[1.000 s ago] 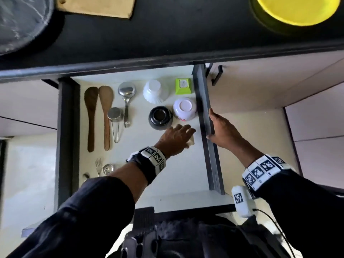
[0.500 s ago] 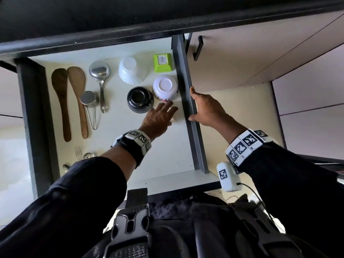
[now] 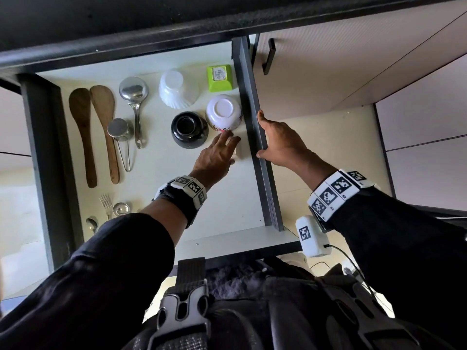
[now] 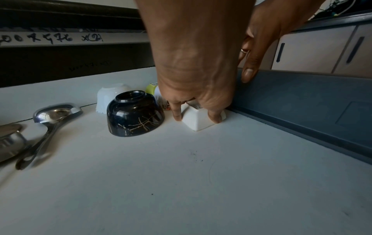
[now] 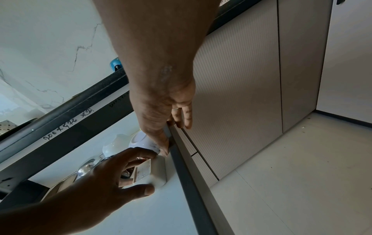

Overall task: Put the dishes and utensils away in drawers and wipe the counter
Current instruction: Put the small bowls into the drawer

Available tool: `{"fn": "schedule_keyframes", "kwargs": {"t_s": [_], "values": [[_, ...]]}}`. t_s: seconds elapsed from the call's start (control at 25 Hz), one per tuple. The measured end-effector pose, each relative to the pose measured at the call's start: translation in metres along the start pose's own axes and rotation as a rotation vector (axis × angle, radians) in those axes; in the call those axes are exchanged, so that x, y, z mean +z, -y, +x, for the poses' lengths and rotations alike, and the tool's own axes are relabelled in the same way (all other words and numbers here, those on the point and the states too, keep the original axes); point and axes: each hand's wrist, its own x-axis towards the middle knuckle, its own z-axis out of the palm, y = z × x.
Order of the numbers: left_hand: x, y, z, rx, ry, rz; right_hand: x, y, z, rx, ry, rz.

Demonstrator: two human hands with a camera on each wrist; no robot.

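Note:
The drawer [image 3: 262,188] stands pulled out under the black counter edge. My left hand [image 3: 227,147] holds a small white square dish [image 4: 198,120], upside down on the drawer floor against the right wall, with fingers on both sides of it. The same dish [image 5: 159,171] shows in the right wrist view. Just behind it are a black bowl [image 3: 189,128] and a floral white bowl [image 3: 223,112], both upside down. My right hand [image 3: 267,135] grips the drawer's right wall, thumb inside and fingers outside.
Further back lie a white fluted bowl [image 3: 178,88] and a green square dish [image 3: 219,78]. On the left are a steel ladle [image 3: 134,93], two wooden spatulas [image 3: 83,127], a steel cup [image 3: 118,128], a fork [image 3: 106,202] and spoons. Closed cabinet fronts [image 3: 328,72] stand to the right.
The head view has tipped downward, so the counter top has left the picture. Both hands stay where they were, the left on the white dish, the right on the drawer wall.

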Motion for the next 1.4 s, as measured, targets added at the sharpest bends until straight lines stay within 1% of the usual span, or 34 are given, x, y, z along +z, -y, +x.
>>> {"fn": "schedule_keyframes", "kwargs": {"t_s": [0.2,0.28,0.36,0.44,0.52,0.56,0.64,0.72,0.76,0.8,0.96,1.12,1.4], "values": [[-0.002,-0.007,0.000,-0.047,-0.029,-0.046,0.002,0.001,0.000,-0.004,-0.027,0.004],[-0.005,-0.010,-0.001,-0.066,-0.068,-0.053,0.001,0.001,0.000,-0.009,-0.016,0.008],[-0.014,-0.011,-0.004,-0.106,-0.156,-0.008,0.000,0.003,-0.002,-0.007,0.000,-0.016],[-0.025,-0.006,-0.009,-0.174,-0.278,0.072,0.000,0.009,-0.004,-0.033,-0.042,-0.113],[-0.036,0.005,-0.018,-0.252,-0.362,0.141,0.002,0.024,-0.002,-0.151,-0.130,-0.167],[-0.040,0.013,-0.023,-0.292,-0.362,0.168,0.004,0.034,0.002,-0.225,-0.139,-0.171],[-0.043,0.025,-0.032,-0.361,-0.262,0.191,0.005,0.054,0.013,-0.319,-0.079,-0.181],[-0.041,0.033,-0.038,-0.410,-0.100,0.172,0.003,0.068,0.026,-0.322,-0.024,-0.230],[-0.038,0.034,-0.040,-0.422,-0.038,0.165,0.004,0.070,0.031,-0.308,-0.009,-0.258],[-0.035,0.037,-0.041,-0.426,-0.010,0.168,0.007,0.071,0.035,-0.293,0.006,-0.279],[-0.032,0.044,-0.046,-0.397,-0.033,0.187,0.025,0.066,0.038,-0.256,0.016,-0.337],[-0.035,0.049,-0.047,-0.404,-0.041,0.183,0.027,0.067,0.038,-0.214,0.044,-0.329],[-0.047,0.055,-0.047,-0.392,-0.016,0.221,0.027,0.070,0.044,-0.202,-0.004,-0.343]]}}
